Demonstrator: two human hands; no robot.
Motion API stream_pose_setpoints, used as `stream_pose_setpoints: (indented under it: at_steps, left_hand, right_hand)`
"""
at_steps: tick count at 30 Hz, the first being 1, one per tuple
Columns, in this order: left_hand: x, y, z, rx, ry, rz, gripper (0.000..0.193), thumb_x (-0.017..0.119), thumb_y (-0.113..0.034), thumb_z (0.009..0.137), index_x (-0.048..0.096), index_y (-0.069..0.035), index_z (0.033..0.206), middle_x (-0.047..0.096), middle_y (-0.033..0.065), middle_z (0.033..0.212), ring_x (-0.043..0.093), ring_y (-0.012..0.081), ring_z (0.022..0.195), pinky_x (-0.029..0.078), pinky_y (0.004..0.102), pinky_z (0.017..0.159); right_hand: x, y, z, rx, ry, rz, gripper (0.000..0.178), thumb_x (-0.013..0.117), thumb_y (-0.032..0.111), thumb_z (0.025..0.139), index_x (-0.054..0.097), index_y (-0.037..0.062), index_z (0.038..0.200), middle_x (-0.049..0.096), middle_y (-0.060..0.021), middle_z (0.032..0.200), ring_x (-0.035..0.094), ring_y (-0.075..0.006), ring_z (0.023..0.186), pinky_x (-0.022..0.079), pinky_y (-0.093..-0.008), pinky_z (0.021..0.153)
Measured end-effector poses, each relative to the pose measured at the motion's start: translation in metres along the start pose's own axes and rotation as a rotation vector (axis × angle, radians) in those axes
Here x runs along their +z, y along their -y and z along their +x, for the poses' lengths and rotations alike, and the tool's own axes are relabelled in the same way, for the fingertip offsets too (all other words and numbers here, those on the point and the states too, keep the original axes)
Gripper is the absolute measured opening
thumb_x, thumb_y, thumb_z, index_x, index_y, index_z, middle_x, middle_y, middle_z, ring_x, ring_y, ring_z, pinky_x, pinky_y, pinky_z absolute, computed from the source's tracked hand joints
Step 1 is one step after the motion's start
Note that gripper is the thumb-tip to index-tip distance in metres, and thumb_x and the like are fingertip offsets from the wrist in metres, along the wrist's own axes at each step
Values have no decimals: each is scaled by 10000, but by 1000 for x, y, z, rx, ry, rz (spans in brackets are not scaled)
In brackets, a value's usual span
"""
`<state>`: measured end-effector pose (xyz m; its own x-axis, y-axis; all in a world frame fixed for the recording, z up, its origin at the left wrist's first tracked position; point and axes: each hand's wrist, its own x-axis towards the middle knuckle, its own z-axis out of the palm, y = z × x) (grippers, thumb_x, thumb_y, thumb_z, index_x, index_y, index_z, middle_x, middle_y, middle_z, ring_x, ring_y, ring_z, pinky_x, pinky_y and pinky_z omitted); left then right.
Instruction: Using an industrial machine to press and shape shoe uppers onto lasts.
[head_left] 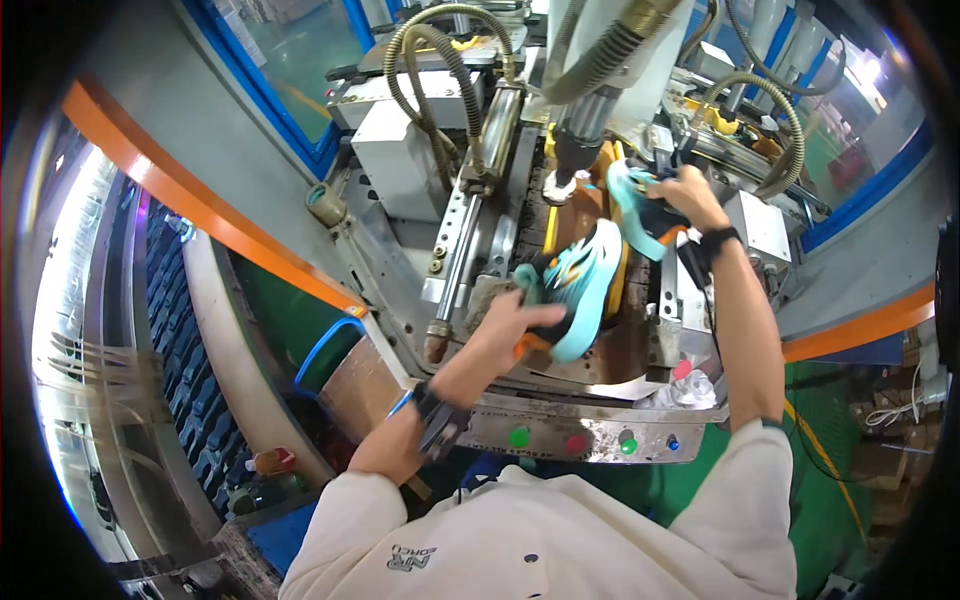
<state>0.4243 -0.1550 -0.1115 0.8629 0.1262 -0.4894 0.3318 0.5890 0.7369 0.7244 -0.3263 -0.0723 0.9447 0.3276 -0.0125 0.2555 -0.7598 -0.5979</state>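
Observation:
Over the press bed in front of me are two sneakers with pale turquoise soles and dark uppers with orange bits. My left hand [508,328] is closed round the upper of the nearer sneaker [592,290], which is tilted with its sole facing right. Farther back and to the right, my right hand [690,197] grips the dark part of the second sneaker [628,200]. The fingertips of both hands are partly hidden. Behind the sneakers, a brown-and-yellow pad [580,222] lines the machine bed, under a dark vertical press head [580,135].
A metal cylinder rod [462,265] flanks the bed on the left, and ribbed hoses [440,60] loop above. A panel with coloured buttons [577,444] runs along the near edge. An orange curved rail [230,215] crosses at left, near a belt of dark blue pieces [180,330].

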Motion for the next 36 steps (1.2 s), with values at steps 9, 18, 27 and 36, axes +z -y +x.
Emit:
stream_pose_setpoints:
  at_steps: [9, 18, 27, 36]
  left_hand:
    - [-77, 56, -243, 276, -610, -218, 569, 684, -22, 756, 498, 20, 1291, 645, 79, 1056, 666, 143, 842, 532, 221, 655]
    - [-58, 189, -330, 459, -1029, -549, 376, 656, -57, 854, 554, 34, 1204, 652, 70, 990, 661, 160, 865, 542, 269, 702]
    - [-28, 312, -353, 446, -1191, -588, 174, 682, -105, 864, 651, 34, 964, 648, 64, 891, 647, 172, 805, 519, 258, 646]
    - [-32, 419, -440, 611, -1479, -1195, 226, 663, -130, 887, 633, 34, 1039, 675, 116, 1003, 682, 226, 905, 591, 358, 788]
  right_hand:
    - [201, 11, 40, 42, -253, -270, 443, 670, 258, 787, 485, -2, 1094, 679, -232, 961, 675, -382, 953, 549, -457, 818]
    - [144, 94, -204, -561, 292, 15, 221, 598, 95, 854, 621, 4, 1054, 648, -190, 1032, 611, -382, 963, 482, -441, 822]
    - [328, -60, -313, -1125, 476, 97, 140, 572, 52, 824, 600, 31, 959, 579, -161, 989, 533, -368, 974, 444, -451, 835]
    - [320, -10, -321, -989, 434, -37, 195, 581, 58, 865, 647, 8, 1041, 610, -139, 925, 607, -269, 821, 490, -344, 731]
